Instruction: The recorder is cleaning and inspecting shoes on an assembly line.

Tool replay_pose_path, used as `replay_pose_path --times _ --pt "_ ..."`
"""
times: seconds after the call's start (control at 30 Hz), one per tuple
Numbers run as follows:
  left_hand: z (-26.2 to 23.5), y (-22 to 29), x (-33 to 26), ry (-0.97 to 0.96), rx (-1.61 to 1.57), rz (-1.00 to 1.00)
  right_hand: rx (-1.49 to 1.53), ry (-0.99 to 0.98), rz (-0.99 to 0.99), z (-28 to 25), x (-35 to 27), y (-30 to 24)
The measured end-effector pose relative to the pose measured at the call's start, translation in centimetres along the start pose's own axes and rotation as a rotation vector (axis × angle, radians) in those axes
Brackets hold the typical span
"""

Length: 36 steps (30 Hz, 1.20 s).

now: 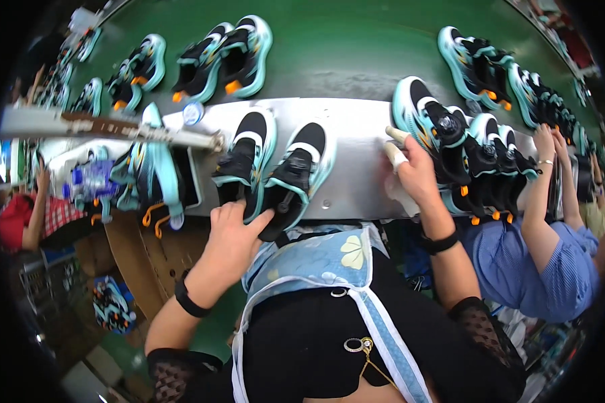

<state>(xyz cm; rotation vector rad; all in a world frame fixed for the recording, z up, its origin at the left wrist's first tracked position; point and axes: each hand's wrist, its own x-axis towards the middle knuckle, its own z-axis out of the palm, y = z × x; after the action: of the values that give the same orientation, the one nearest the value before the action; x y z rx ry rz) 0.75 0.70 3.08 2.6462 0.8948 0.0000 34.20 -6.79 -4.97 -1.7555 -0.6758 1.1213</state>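
A pair of black sneakers with mint soles, the left sneaker (246, 154) and the right sneaker (304, 161), stands toes-away on the metal ledge in front of me. My left hand (227, 242) grips the pair at the heels, fingers bent into the left shoe's opening and thumb at the right shoe's collar. My right hand (417, 171) is open beside another sneaker (420, 111), its fingers stretched out and apart. Pale covers sit on two of its fingertips. Whether it touches that sneaker I cannot tell.
Several sneakers (494, 151) stand packed together at the ledge's right. More pairs ride on the green belt (343, 40). A pale bar (134, 129) juts in from the left above the metal ledge (356, 181). A co-worker's arms (541, 195) reach in at right. A cardboard box (138, 258) sits lower left.
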Motion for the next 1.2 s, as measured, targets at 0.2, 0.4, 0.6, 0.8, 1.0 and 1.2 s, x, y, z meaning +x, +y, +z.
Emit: replay_pose_path --times 0.2,0.4,0.6,0.8,1.0,1.2 --pt "2.7 3.4 0.2 0.403 -0.272 -0.090 -0.448 -0.496 -0.377 3.6 -2.2 -7.8" --pt "6.9 2.8 1.9 0.485 -0.358 -0.058 -0.623 -0.841 -0.792 10.4 0.2 -9.9" --pt "6.8 2.9 2.6 0.641 -0.541 -0.264 -1.075 -0.638 -0.924 10.7 -4.1 -9.4" --pt "6.9 3.1 3.0 0.679 -0.547 -0.257 -1.471 -0.316 -0.955 13.2 -6.9 -6.6" --pt "4.1 1.4 0.7 0.791 -0.685 -0.179 -1.258 -0.759 -0.774 9.1 -4.8 -12.6" --pt "4.5 -3.5 -0.2 0.626 -0.597 -0.599 -0.747 -0.773 -0.654 13.6 1.7 -17.3"
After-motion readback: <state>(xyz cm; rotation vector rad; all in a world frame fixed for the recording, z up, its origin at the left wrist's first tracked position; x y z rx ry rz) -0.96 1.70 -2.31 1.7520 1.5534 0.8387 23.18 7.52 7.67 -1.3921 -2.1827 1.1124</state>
